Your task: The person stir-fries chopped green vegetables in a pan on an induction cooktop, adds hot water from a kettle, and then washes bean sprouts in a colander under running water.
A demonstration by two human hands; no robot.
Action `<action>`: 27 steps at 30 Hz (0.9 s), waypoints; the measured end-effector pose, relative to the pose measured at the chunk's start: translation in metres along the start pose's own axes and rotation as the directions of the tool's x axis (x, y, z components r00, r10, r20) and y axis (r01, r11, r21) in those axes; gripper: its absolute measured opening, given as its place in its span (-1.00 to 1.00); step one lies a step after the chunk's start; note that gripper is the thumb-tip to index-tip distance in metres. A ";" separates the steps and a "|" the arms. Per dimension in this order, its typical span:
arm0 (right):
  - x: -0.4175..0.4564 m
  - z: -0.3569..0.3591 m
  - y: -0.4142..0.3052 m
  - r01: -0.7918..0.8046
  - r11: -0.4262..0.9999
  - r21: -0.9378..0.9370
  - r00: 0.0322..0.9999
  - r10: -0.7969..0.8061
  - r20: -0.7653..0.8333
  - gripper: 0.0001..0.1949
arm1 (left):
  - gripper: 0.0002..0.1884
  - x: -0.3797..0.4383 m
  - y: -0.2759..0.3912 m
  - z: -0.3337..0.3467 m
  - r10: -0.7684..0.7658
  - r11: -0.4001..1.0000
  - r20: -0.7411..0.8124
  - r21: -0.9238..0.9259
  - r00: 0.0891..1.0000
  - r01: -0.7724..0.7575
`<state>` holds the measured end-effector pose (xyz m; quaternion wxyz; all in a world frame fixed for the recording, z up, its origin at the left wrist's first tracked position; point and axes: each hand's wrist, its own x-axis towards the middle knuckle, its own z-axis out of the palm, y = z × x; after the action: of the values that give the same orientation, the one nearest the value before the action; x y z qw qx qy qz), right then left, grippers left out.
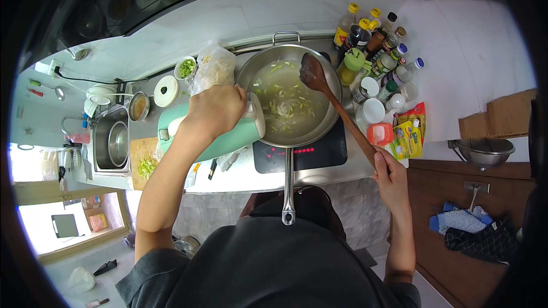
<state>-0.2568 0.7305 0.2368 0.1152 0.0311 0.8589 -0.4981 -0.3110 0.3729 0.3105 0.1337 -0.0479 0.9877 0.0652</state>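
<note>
My left hand [218,109] grips the handle of a mint-green electric kettle [227,143], tilted so its pale spout end is at the left rim of a large steel frying pan [329,124]. Cloudy liquid [295,98] with chopped green onion pieces fills the pan's bottom, its surface disturbed near the middle. In my right hand [389,175] is the long handle of a wooden spatula [314,72]; its wet, dark blade is over the pan's right side. The pan sits on a black induction cooktop [299,164] with red lights showing, its steel handle pointing towards me.
Several seasoning bottles [357,36] and jars stand right of the pan. To the left are a plastic bag [214,66], a bowl of chopped greens [186,68], a white lid [165,90], a small pot [139,107], a wooden cutting board [139,149] with greens and a sink [100,149].
</note>
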 end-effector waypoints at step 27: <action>-0.005 -0.003 0.005 -0.020 1.000 0.021 0.999 0.021 -0.038 -0.63 | -0.47 0.009 0.004 -0.001 -0.012 1.000 0.013 0.022 1.000 0.012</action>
<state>-0.2516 0.7355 0.2354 0.1038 0.0506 0.8554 -0.5049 -0.3209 0.3759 0.3097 0.1409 -0.0519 0.9872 0.0540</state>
